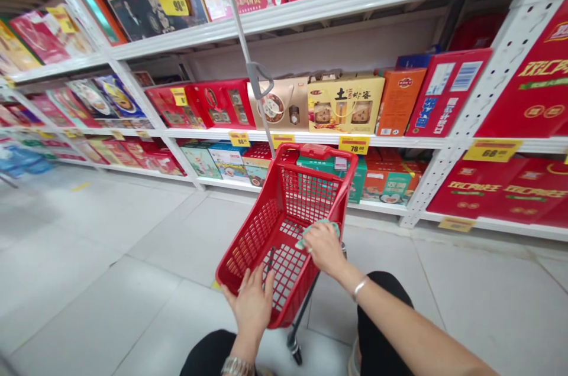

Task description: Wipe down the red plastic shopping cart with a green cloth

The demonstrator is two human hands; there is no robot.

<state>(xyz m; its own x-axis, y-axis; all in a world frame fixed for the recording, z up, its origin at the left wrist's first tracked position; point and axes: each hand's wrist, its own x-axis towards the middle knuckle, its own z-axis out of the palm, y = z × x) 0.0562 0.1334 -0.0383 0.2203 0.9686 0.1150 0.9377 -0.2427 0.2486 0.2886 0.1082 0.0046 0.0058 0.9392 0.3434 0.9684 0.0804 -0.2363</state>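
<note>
The left hand [252, 305] has its grip open, fingers spread and resting against the near wall of a red plastic basket [266, 210], with nothing held in it. The right hand [323, 249] has its grip closed on a green cloth [317, 232], which is pressed to the basket's inner mesh near the right rim. The basket stands on a dark metal cart pole [306, 305] with a black caster [295, 349] on the floor, just in front of dark trousers [381, 311]. A metal bangle [359, 288] circles the right wrist, and a silver watch [237, 367] sits on the left.

The floor [133, 305] is pale, glossy tile with thin grout lines, and the basket stands well out from the shelves. White perforated steel shelving [501, 86] runs along the aisle, stacked with gift boxes, mostly red. A gold box [346, 104] and an orange box [398, 101] sit on the middle shelf [310, 137], with yellow price tags [354, 144] along its edge. A thin grey pole with a hook [257, 77] rises just behind the basket, in front of the shelves
</note>
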